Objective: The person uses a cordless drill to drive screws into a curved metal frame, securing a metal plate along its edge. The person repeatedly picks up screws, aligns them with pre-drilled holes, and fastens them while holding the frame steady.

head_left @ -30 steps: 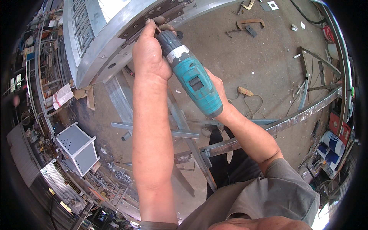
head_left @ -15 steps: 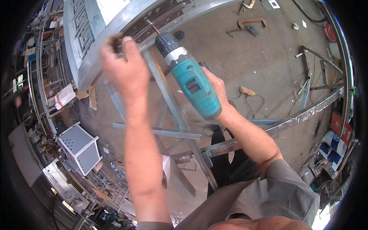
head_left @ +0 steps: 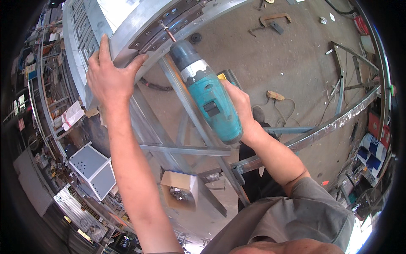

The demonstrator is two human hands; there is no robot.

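Note:
My right hand (head_left: 241, 106) grips a teal and black cordless drill (head_left: 215, 101) by its handle, most of which is hidden under the drill's body. The drill's bit points up and left at a screw (head_left: 164, 26) on a dark metal hinge (head_left: 169, 25). That hinge, dotted with screw holes, runs along the edge of a silver metal door panel (head_left: 122, 40) with a raised maze pattern. Spread over the corner of the panel is my left hand (head_left: 111, 76), its fingers apart and thumb near the hinge's lower end.
Steel frame bars (head_left: 186, 101) cross below the panel. An open cardboard box (head_left: 179, 190) with small metal parts stands among them. On the floor lie a C-clamp (head_left: 275, 19), a wooden-looking block (head_left: 275, 95) with cord and a black round piece (head_left: 195, 38). A grey perforated box (head_left: 91, 169) stands left.
My left hand has moved left and down from beside the hinge and now rests spread on the panel. The drill stays at the hinge, and the cardboard box has come into fuller view.

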